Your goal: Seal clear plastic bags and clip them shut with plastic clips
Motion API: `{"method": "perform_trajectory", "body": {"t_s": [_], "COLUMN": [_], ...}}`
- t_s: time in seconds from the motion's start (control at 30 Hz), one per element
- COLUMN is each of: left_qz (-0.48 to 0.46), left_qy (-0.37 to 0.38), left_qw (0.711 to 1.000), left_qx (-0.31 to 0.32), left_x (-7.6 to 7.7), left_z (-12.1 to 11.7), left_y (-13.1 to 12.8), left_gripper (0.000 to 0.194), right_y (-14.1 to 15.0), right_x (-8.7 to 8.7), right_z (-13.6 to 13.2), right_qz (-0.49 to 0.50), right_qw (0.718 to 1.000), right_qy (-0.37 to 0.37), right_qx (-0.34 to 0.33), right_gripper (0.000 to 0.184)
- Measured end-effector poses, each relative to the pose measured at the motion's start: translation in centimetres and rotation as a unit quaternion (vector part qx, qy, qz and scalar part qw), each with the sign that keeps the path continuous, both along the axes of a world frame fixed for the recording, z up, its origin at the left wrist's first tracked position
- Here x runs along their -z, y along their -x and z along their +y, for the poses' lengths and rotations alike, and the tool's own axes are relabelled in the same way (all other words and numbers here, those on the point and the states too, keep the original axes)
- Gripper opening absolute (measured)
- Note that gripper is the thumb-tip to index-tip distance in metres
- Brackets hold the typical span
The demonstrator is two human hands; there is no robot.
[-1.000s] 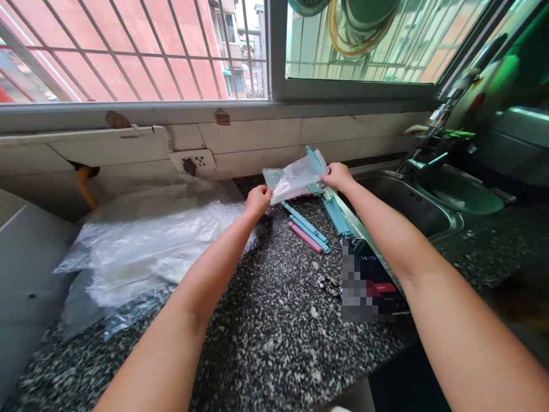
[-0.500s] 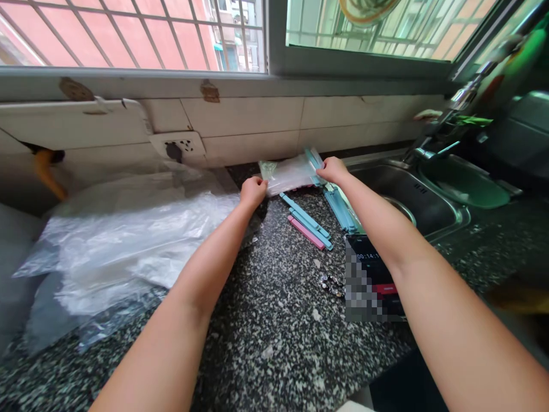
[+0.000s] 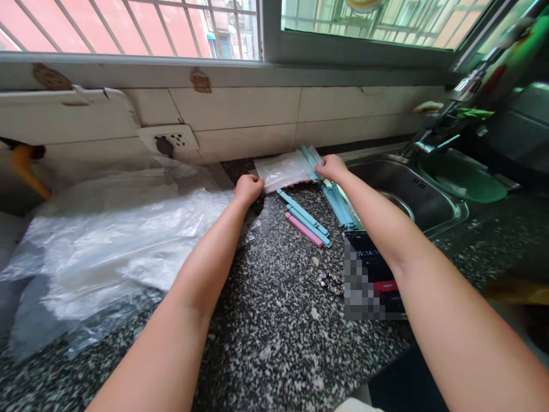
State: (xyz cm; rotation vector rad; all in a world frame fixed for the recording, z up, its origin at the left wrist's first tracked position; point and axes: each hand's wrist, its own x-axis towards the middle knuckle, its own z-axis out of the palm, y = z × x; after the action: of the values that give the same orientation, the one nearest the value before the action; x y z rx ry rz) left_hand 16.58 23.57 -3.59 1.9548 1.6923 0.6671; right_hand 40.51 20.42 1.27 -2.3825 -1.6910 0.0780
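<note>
A clear plastic bag is stretched between my two hands at the back of the speckled counter. The fingers of my left hand pinch its near left corner. My right hand is closed on its right end, where a blue strip shows at the edge; whether that strip is inside or under the bag I cannot tell. Just in front lie blue sealing clips and a pink clip. More blue clips are bunched below my right hand.
A heap of clear plastic bags covers the left of the counter. A beaded bracelet lies near a tablet or phone showing a timer, partly behind my right forearm. The steel sink is at the right, and a wall socket at the back.
The bag has been lowered and flattened out toward the counter, with both hands still on it. My view has tilted down and shifted slightly, and the clips lie as before.
</note>
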Motion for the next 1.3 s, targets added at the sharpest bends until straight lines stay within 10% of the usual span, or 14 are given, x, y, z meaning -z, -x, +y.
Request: {"method": "perform_trajectory", "body": {"t_s": [0.47, 0.73, 1.03, 1.3], "left_qz": [0.057, 0.072, 0.101, 0.324], "left_qy": [0.038, 0.002, -0.062, -0.079], "left_qw": [0.998, 0.997, 0.985, 0.939], "left_qx": [0.013, -0.029, -0.129, -0.078], "left_x": [-2.3, -5.9, -9.2, -6.9], "left_z": [-1.0, -4.3, -9.7, -15.6], "left_y": [0.3, 7.1, 19.5, 23.9], "left_gripper": [0.029, 0.028, 0.027, 0.031], "right_y": [-0.3, 0.9, 9.5, 19.2], "right_x": [-1.2, -3.7, -6.1, -3.3], "right_z": [-2.0, -5.0, -8.2, -10.2], "right_qz": [0.038, 0.042, 0.015, 0.043], "right_qw": [0.999, 0.996, 0.988, 0.964], "right_qy": [-0.022, -0.068, -0.046, -0.010], "right_qx": [-0.002, -0.049, -0.148, -0.261], "right_gripper": [0.038, 0.022, 0.022, 0.021]}}
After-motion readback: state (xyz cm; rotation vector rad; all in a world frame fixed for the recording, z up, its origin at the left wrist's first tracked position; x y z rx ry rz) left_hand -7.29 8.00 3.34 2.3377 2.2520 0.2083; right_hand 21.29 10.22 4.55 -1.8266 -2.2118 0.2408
